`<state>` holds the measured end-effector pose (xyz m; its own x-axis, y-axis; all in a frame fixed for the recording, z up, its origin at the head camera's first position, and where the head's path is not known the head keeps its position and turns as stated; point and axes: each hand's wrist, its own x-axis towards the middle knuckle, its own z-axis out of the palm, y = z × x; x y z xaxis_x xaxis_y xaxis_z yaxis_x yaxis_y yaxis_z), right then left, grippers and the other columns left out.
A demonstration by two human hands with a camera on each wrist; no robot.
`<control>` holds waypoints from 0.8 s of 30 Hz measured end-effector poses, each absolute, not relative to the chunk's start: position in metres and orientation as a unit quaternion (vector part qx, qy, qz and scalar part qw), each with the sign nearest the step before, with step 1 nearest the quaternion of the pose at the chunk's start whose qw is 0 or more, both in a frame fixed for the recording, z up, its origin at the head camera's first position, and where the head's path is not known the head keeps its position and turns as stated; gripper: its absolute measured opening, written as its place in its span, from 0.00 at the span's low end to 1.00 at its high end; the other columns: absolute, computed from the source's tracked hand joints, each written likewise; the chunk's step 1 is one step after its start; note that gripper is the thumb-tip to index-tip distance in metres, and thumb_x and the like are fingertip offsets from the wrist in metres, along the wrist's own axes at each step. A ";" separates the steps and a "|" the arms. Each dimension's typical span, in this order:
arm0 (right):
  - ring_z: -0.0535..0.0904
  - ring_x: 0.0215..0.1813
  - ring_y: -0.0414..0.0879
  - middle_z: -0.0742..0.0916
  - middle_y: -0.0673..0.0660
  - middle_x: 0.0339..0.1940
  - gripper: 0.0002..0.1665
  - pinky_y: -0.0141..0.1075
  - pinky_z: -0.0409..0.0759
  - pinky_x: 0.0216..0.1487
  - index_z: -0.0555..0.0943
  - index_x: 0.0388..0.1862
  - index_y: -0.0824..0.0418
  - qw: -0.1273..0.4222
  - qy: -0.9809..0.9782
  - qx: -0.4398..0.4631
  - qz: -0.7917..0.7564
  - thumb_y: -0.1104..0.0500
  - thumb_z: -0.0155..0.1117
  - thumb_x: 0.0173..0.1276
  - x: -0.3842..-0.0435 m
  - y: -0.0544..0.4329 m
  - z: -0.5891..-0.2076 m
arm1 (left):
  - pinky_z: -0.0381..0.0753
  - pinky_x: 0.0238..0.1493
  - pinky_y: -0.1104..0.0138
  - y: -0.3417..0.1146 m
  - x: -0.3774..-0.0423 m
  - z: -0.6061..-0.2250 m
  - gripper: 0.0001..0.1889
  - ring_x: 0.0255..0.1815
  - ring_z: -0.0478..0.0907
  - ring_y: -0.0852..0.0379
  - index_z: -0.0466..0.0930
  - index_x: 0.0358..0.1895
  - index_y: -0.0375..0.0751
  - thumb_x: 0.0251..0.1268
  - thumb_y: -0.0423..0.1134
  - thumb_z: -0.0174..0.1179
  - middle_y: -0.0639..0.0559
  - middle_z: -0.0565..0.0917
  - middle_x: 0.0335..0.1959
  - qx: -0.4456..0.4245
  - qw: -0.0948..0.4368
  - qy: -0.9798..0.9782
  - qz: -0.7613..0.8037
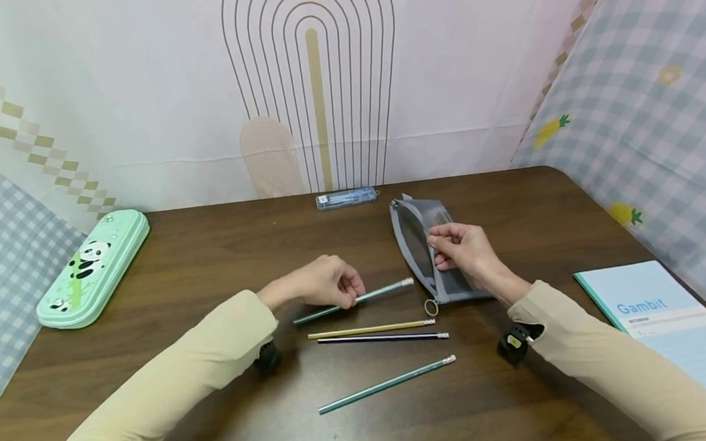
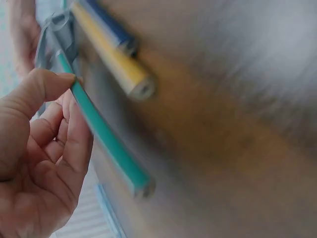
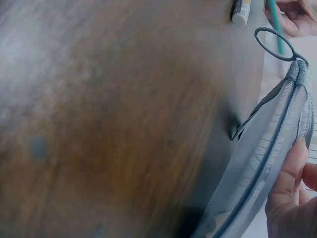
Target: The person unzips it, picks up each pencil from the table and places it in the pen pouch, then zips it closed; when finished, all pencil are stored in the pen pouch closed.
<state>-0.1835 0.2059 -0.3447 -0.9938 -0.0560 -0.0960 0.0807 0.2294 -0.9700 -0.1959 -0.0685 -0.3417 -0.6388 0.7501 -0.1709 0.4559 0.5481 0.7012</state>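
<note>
Between thumb and fingers, my left hand (image 1: 326, 281) pinches a green pencil (image 1: 384, 290) near its middle; its eraser end points right, toward the pouch. In the left wrist view the pencil's unsharpened end (image 2: 143, 188) faces the camera. My right hand (image 1: 465, 251) grips one edge of a grey zippered pouch (image 1: 411, 237), whose mouth gapes on the left side. A ring (image 1: 431, 307) hangs from the zipper's near end. Just below the left hand lie a yellow pencil (image 1: 368, 329) and a dark pencil (image 1: 378, 339), side by side. Nearer me is another green pencil (image 1: 387, 384).
A mint panda pencil case (image 1: 93, 270) sits at the table's left. At the back edge lies a small blue transparent case (image 1: 347, 198). A "Gambit" notebook (image 1: 669, 322) rests at the right edge. Checked cloth (image 1: 639, 129) borders the right side.
</note>
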 end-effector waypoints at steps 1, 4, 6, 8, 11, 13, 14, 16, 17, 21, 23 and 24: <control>0.77 0.20 0.34 0.80 0.48 0.21 0.21 0.27 0.82 0.25 0.71 0.57 0.77 0.055 0.782 0.007 -0.620 0.65 0.56 0.69 -0.184 0.206 -0.345 | 0.79 0.32 0.75 -0.068 -0.199 -0.341 0.08 0.27 0.76 0.67 0.84 0.35 0.36 0.51 0.27 0.60 0.53 0.83 0.27 0.336 0.243 0.844 0.340; 0.77 0.20 0.34 0.80 0.47 0.22 0.20 0.27 0.82 0.25 0.71 0.56 0.77 0.053 0.782 0.009 -0.621 0.65 0.56 0.69 -0.184 0.206 -0.345 | 0.81 0.31 0.74 -0.062 -0.208 -0.342 0.10 0.28 0.76 0.66 0.80 0.42 0.30 0.56 0.27 0.57 0.53 0.82 0.28 0.249 0.280 0.815 0.441; 0.77 0.20 0.34 0.80 0.47 0.22 0.20 0.27 0.82 0.25 0.71 0.56 0.77 0.054 0.782 0.008 -0.621 0.65 0.56 0.69 -0.184 0.206 -0.345 | 0.81 0.30 0.74 -0.053 -0.214 -0.344 0.12 0.28 0.76 0.65 0.77 0.47 0.27 0.60 0.27 0.55 0.51 0.81 0.30 0.183 0.308 0.780 0.513; 0.77 0.20 0.34 0.80 0.47 0.22 0.20 0.27 0.82 0.25 0.72 0.56 0.76 0.055 0.782 0.008 -0.621 0.65 0.56 0.69 -0.183 0.205 -0.346 | 0.81 0.31 0.75 -0.041 -0.219 -0.347 0.14 0.30 0.78 0.64 0.73 0.52 0.26 0.65 0.28 0.52 0.50 0.81 0.33 0.123 0.337 0.737 0.572; 0.77 0.20 0.34 0.80 0.47 0.21 0.20 0.27 0.82 0.25 0.71 0.57 0.77 0.056 0.780 0.006 -0.624 0.65 0.56 0.69 -0.183 0.204 -0.346 | 0.81 0.30 0.76 -0.023 -0.225 -0.349 0.16 0.32 0.80 0.62 0.70 0.57 0.26 0.69 0.29 0.50 0.49 0.82 0.34 0.064 0.370 0.681 0.628; 0.77 0.20 0.34 0.80 0.47 0.21 0.21 0.27 0.82 0.25 0.71 0.57 0.77 0.056 0.779 0.006 -0.625 0.65 0.55 0.70 -0.183 0.204 -0.346 | 0.81 0.30 0.76 -0.011 -0.228 -0.351 0.17 0.31 0.80 0.61 0.69 0.59 0.26 0.70 0.29 0.49 0.50 0.81 0.32 0.039 0.381 0.652 0.655; 0.77 0.20 0.34 0.80 0.47 0.21 0.20 0.27 0.82 0.25 0.71 0.57 0.77 0.056 0.779 0.007 -0.625 0.65 0.55 0.70 -0.183 0.204 -0.346 | 0.80 0.30 0.77 -0.005 -0.229 -0.352 0.18 0.31 0.80 0.61 0.68 0.60 0.26 0.70 0.29 0.49 0.50 0.81 0.32 0.026 0.383 0.640 0.666; 0.77 0.20 0.34 0.81 0.47 0.22 0.20 0.27 0.82 0.25 0.71 0.57 0.77 0.056 0.780 0.008 -0.624 0.65 0.55 0.70 -0.183 0.204 -0.346 | 0.80 0.28 0.77 0.005 -0.231 -0.354 0.19 0.30 0.79 0.61 0.67 0.62 0.27 0.69 0.28 0.50 0.50 0.80 0.32 -0.001 0.381 0.622 0.684; 0.77 0.20 0.34 0.81 0.47 0.22 0.21 0.27 0.82 0.25 0.71 0.57 0.77 0.057 0.780 0.006 -0.623 0.65 0.55 0.70 -0.183 0.204 -0.345 | 0.80 0.28 0.77 0.010 -0.231 -0.354 0.20 0.31 0.79 0.61 0.66 0.63 0.28 0.69 0.27 0.50 0.49 0.80 0.34 -0.012 0.377 0.616 0.692; 0.77 0.20 0.34 0.81 0.47 0.23 0.21 0.27 0.82 0.25 0.71 0.57 0.76 0.059 0.780 0.011 -0.623 0.65 0.55 0.70 -0.183 0.204 -0.344 | 0.82 0.33 0.75 0.027 -0.232 -0.355 0.23 0.34 0.77 0.59 0.64 0.65 0.30 0.67 0.25 0.52 0.40 0.79 0.50 -0.037 0.358 0.610 0.706; 0.77 0.20 0.34 0.81 0.48 0.23 0.20 0.27 0.82 0.25 0.71 0.57 0.76 0.060 0.781 0.012 -0.622 0.65 0.55 0.70 -0.183 0.204 -0.344 | 0.83 0.39 0.73 0.036 -0.232 -0.355 0.24 0.35 0.78 0.59 0.64 0.66 0.30 0.66 0.25 0.53 0.36 0.76 0.56 -0.036 0.345 0.616 0.708; 0.78 0.20 0.34 0.81 0.48 0.23 0.20 0.27 0.82 0.25 0.72 0.57 0.76 0.060 0.781 0.014 -0.621 0.65 0.55 0.70 -0.183 0.204 -0.344 | 0.83 0.43 0.71 0.040 -0.231 -0.355 0.24 0.36 0.78 0.58 0.64 0.65 0.29 0.65 0.24 0.53 0.35 0.75 0.57 -0.035 0.339 0.618 0.708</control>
